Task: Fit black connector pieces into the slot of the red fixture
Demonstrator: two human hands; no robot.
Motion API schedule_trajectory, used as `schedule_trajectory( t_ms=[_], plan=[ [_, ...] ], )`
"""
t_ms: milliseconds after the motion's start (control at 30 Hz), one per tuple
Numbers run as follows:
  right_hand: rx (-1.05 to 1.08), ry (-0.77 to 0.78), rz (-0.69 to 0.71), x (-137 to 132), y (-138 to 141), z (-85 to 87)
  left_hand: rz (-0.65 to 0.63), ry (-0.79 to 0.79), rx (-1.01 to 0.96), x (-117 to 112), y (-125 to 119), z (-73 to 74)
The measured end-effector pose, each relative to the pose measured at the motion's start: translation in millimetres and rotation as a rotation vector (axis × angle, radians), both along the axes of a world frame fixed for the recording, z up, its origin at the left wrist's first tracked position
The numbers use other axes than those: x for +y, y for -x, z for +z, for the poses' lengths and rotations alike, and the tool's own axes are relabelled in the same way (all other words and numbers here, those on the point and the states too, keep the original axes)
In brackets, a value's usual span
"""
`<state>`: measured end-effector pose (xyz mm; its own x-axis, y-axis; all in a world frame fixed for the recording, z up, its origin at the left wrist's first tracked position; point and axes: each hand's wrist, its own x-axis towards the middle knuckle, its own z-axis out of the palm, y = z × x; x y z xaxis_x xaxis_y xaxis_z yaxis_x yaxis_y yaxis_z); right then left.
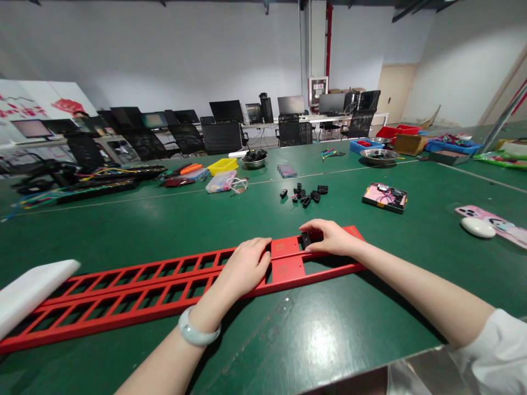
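Two long red slotted frames point(284, 270) lie side by side on the green table, running from the lower left to the middle right. My left hand point(247, 266) rests across them with bent fingers, gripping beside the solid red plates. My right hand point(331, 238) pinches a small black block point(306, 241) between thumb and fingers, at the opening just right of the far plate. Part of the block and the far edge of the opening are hidden by my fingers. A white foam piece point(37, 291) lies over the frames' left end.
Beyond the frames lies a loose group of small black blocks point(305, 196). A shallow box with wired parts point(385, 197) sits to the right, near a white mouse point(477, 227) and a pink phone point(510, 227). Metal bowls, trays and cable bundles point(94, 181) line the table's far side.
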<state>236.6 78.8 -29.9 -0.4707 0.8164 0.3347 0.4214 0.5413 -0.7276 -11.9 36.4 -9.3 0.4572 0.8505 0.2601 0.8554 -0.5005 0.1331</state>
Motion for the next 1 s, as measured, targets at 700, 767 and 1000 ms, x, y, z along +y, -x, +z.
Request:
schedule_trajectory(
  t_ms=[700, 767, 1000],
  plan=[
    [0.124, 0.222, 0.041, 3.7, 3.6, 1.2, -0.003, -0.019, 0.026, 1.4, -1.3, 0.9],
    [0.128, 0.24, 0.03, 4.3, 3.9, 1.2, -0.001, -0.019, 0.028, 1.1, -1.3, 1.0],
    [0.127, 0.273, 0.007, 2.1, 4.0, 4.8, -0.009, -0.016, 0.011, -0.8, -2.1, 2.6]
  ],
)
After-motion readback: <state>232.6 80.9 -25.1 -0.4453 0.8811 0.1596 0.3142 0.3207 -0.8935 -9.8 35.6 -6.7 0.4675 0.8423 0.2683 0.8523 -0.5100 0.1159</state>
